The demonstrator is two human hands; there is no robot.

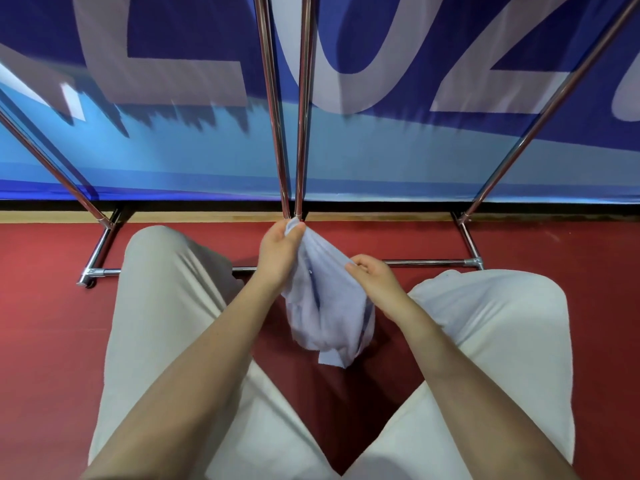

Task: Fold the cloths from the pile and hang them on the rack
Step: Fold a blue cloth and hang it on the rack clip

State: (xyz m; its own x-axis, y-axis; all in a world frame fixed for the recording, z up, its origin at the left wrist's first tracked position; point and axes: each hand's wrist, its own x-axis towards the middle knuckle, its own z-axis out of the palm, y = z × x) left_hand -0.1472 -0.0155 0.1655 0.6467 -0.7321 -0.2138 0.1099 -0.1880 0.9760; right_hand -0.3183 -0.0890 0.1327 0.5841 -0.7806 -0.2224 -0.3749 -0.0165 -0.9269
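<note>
From the head view: one pale blue cloth (327, 317), soft and bunched, hangs between the person's two knees above the red floor (45, 323). The left hand (278, 252) pinches its top corner; the right hand (375, 277) pinches an edge just beside it. The chrome rack (277, 133) shows four shiny upright tubes against a blue banner (381, 150).

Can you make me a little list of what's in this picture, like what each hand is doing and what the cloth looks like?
cloth: light blue, bunched, hanging between the knees
left hand: pinches the cloth's top edge
right hand: grips the cloth's side
rack: shiny metal poles, nothing hung on them in view
floor: red
banner: blue, big pale letters, behind the rack
trousers: pale
</note>
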